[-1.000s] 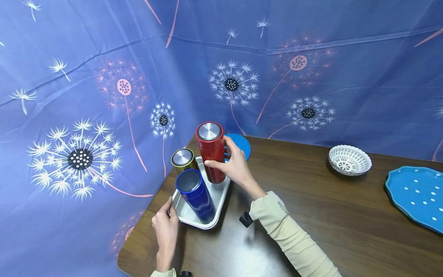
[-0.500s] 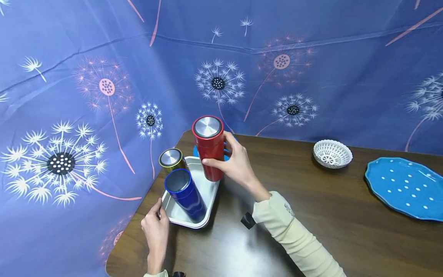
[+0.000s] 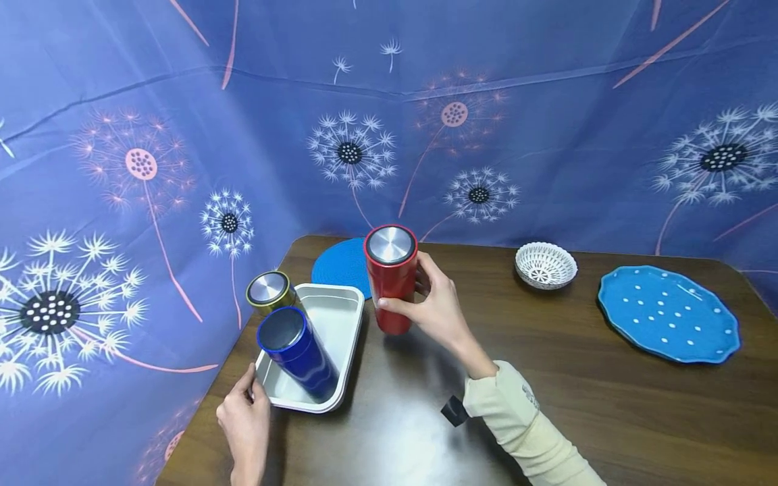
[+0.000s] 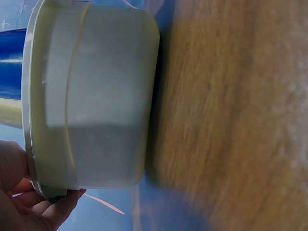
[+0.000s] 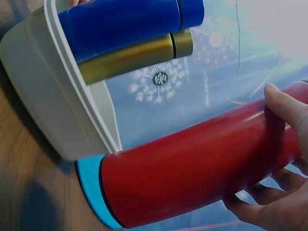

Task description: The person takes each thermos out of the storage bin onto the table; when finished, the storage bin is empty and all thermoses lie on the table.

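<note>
A red flask with a silver-capped lid hangs upright, just outside the right long edge of a white tray and lifted off the wooden worktop. The right hand has it firmly, thumb across the near side and fingers curled round the far side. The left hand pinches the rim at the tray's near left corner (the left wrist view shows fingers tucked under the lip).

Inside the tray, along its left edge, a blue flask stands nearest the near end, with a gold flask just behind it. A round blue mat lies beyond the tray, towards the worktop's far left corner. Well apart from these, a white openwork bowl sits near the far edge, and a blue plate with white dots lies towards the right edge. Dandelion-patterned blue cloth hangs behind.
</note>
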### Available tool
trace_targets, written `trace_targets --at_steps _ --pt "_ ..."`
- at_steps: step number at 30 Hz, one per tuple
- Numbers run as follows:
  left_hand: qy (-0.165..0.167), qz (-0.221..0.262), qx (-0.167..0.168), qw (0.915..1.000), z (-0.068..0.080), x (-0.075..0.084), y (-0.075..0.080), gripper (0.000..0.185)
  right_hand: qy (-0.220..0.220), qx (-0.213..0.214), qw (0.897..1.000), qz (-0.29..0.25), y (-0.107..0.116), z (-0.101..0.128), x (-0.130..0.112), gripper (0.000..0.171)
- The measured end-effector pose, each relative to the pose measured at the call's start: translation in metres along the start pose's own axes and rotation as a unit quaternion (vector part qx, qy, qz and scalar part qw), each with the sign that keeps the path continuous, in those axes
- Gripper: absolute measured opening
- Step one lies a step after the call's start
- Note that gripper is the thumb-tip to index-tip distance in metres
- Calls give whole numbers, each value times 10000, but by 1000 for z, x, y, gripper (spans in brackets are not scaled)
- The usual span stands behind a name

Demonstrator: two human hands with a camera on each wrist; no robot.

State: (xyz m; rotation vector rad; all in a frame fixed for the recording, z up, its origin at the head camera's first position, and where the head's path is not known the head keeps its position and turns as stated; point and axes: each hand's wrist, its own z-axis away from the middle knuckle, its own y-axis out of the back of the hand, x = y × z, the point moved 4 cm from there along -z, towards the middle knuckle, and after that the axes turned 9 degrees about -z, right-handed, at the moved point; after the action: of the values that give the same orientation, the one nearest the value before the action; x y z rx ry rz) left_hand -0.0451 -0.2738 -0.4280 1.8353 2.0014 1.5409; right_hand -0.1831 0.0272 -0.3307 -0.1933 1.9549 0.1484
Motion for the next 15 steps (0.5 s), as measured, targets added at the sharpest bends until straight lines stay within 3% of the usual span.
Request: trace_targets --at_steps 15 --pt "85 2 -117 9999 1 -1 1 25 -305 734 9959 433 67 30 9 69"
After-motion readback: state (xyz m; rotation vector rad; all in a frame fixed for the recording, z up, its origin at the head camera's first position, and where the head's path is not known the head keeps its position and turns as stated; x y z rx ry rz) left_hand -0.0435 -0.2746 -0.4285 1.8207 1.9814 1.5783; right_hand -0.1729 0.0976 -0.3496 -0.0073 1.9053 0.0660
